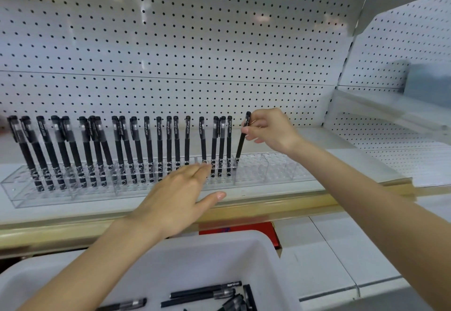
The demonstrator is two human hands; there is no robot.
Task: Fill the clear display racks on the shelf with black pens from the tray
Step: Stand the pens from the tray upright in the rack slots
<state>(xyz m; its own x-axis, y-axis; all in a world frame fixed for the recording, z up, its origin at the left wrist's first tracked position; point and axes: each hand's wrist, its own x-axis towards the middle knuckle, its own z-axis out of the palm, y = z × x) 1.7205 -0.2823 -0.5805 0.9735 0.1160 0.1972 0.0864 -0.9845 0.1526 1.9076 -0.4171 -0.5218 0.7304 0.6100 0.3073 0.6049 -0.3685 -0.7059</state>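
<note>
Loose black pens (207,293) lie in the white tray (256,244); the right hand (271,129) pinches one pen (242,137) near its cap, tip entering the clear rack (268,166) on the shelf (353,161) — likely light, stiff, slick, best held high. Meanwhile the left hand (180,196) is spread, holding nothing.

A right hand (271,129) pinches a black capped pen (241,139), its tip in a clear plastic rack (275,168), beside a row of standing black pens (158,144). The left hand (178,198) hovers open before the rack; below, a white plastic tray (256,240) holds loose pens (205,295)
</note>
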